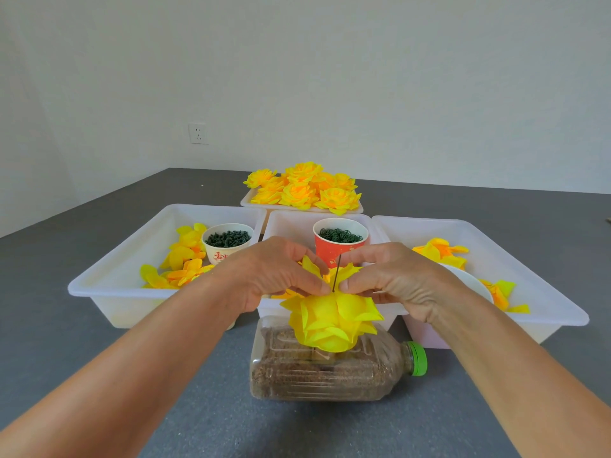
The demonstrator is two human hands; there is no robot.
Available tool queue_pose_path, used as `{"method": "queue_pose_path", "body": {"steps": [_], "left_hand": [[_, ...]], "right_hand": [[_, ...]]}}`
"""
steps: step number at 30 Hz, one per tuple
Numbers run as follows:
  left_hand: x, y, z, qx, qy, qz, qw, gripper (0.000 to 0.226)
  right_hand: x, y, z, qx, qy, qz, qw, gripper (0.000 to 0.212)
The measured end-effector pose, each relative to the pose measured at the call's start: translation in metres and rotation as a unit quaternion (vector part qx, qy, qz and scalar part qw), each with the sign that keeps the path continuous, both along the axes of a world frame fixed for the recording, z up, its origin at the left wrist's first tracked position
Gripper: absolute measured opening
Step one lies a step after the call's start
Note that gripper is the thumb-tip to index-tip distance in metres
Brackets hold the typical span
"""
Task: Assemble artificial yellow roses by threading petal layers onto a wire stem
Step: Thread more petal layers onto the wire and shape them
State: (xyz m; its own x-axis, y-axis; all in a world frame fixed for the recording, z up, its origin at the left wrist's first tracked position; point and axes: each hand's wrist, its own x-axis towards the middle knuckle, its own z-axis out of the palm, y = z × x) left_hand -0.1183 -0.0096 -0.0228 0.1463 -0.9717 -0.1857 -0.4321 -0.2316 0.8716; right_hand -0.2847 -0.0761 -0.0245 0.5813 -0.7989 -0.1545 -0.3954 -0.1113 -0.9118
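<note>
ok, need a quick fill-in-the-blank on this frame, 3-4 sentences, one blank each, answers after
1. Both hands pinch a petal layer around the thin dark ____ that sticks up from the yellow rose.
2. The rose stands over a clear bottle that lies on its side and has a ____ cap.
3. The red cup holds green ____.
4. Finished roses are piled in the tray ____ from the person.

Missing words: wire; green; rings; farthest

White paper cup [227, 241], left of frame centre, inside left white plastic tray [109, 282]: red Chinese characters printed low on side, partly hidden behind hand, not legible. Red paper cup [334, 247], centre: faint pale pattern, unreadable. No other text visible.
</note>
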Motion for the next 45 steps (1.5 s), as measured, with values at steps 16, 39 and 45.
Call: {"method": "queue_pose_path", "body": {"steps": [16,39,45], "left_hand": [[-0.002,-0.003,0.001,0.009,-0.007,0.0,1.0,0.029],[-0.002,-0.008,0.001,0.009,-0.042,-0.022,0.999,0.032],[-0.001,-0.007,0.002,0.012,-0.04,-0.018,0.999,0.032]], "right_hand": [[0.002,-0.001,0.0,-0.027,0.021,-0.004,0.999,0.04],[0.006,-0.009,-0.002,-0.031,0.046,0.034,0.998,0.051],[0.004,-0.011,-0.002,-0.026,0.039,0.045,0.998,0.051]]}}
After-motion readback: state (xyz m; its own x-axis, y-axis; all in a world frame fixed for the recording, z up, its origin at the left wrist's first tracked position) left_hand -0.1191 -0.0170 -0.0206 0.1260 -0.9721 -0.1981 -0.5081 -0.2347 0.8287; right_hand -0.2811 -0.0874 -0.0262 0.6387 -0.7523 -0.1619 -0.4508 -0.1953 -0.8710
